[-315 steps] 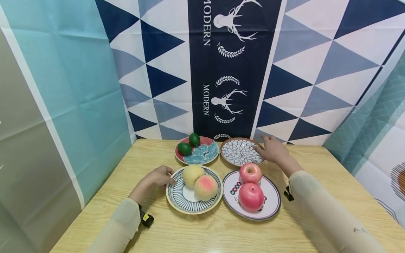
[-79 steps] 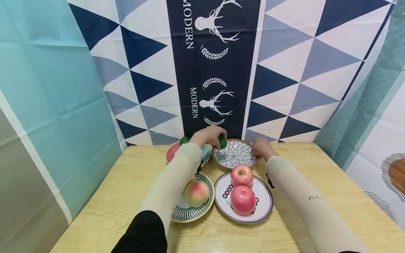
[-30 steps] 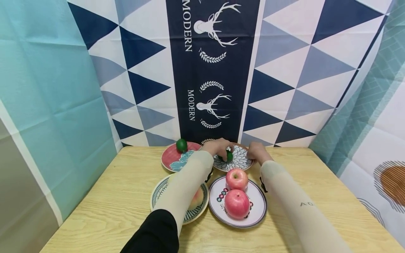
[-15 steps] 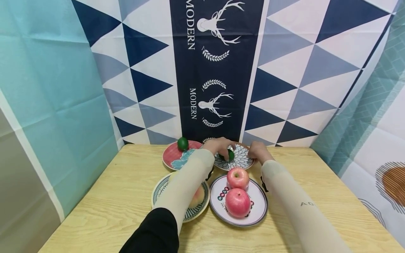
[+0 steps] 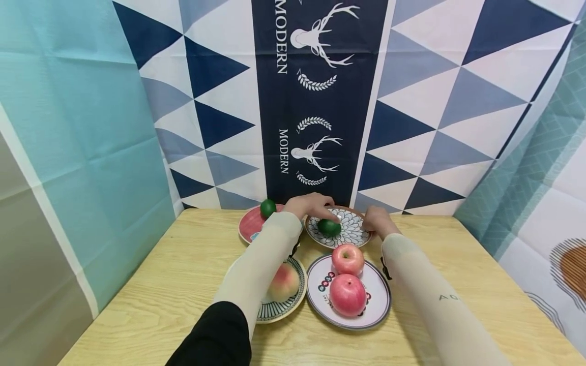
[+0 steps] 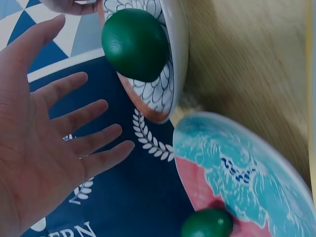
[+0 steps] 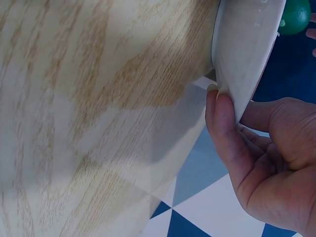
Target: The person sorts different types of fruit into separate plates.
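On the brown-rimmed plate with a white petal pattern (image 5: 352, 233) lies a smooth dark green fruit (image 5: 329, 228). My left hand (image 5: 313, 205) hovers just behind and left of that fruit; the left wrist view shows the palm (image 6: 44, 133) with fingers spread, holding nothing. At the plate's right edge, my right hand (image 5: 378, 222) pinches the rim between thumb and fingers, plain in the right wrist view (image 7: 276, 158). A second green fruit (image 5: 267, 208) rests on the red plate with a blue flower (image 5: 249, 226), partly hidden by the left sleeve.
Nearer stands a white plate with a dark rim (image 5: 316, 305), bearing two pink-red apples (image 5: 348, 295). Left of it, a striped dish (image 5: 299, 295) with a peach (image 5: 285, 282) lies partly under the left forearm. A patterned cloth (image 5: 220, 127) hangs behind the wooden table (image 5: 151, 284).
My left hand carried one green fruit from the red plate to the petal-patterned plate and has now let go, fingers opening away. My right hand took the plate's rim and stays there.
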Demonstrator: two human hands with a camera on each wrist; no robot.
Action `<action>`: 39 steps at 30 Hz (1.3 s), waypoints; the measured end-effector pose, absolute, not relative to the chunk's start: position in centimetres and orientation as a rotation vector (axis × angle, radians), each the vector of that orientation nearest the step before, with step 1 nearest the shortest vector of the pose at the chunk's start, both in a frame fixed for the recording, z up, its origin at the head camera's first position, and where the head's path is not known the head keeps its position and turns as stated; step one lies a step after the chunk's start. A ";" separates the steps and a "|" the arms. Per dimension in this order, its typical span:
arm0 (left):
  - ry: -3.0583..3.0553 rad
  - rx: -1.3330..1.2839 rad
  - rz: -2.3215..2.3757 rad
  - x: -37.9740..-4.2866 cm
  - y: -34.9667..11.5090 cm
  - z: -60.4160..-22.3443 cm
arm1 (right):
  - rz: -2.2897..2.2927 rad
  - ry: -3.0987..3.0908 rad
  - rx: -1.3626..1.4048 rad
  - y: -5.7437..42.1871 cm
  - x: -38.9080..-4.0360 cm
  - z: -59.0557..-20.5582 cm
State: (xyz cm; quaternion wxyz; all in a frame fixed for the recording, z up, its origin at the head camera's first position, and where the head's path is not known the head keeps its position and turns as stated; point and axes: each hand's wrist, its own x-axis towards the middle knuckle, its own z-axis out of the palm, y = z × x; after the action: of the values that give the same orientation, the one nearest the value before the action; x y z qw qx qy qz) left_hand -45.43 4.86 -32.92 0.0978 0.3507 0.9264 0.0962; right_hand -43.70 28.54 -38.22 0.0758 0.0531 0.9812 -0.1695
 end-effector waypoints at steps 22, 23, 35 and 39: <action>2.821 0.871 0.346 -46.7 -1.5 -31.9 | -0.539 2.969 0.139 28.8 -43.6 -38.7; 2.826 0.859 0.336 -46.8 -1.8 -31.8 | -0.532 2.971 0.137 28.8 -43.6 -38.6; 2.843 0.724 0.285 -47.3 -4.1 -31.1 | -0.559 2.955 0.155 29.0 -44.1 -38.8; 2.857 0.698 0.239 -47.5 -4.7 -31.2 | -0.554 2.960 0.163 28.8 -44.0 -39.0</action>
State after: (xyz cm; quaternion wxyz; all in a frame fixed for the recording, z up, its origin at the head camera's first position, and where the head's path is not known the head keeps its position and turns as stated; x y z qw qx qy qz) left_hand -47.50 -4.67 -31.21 0.0951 0.2355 0.9638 0.0808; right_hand -43.99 28.85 -38.97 0.0630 0.0538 0.9796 -0.1833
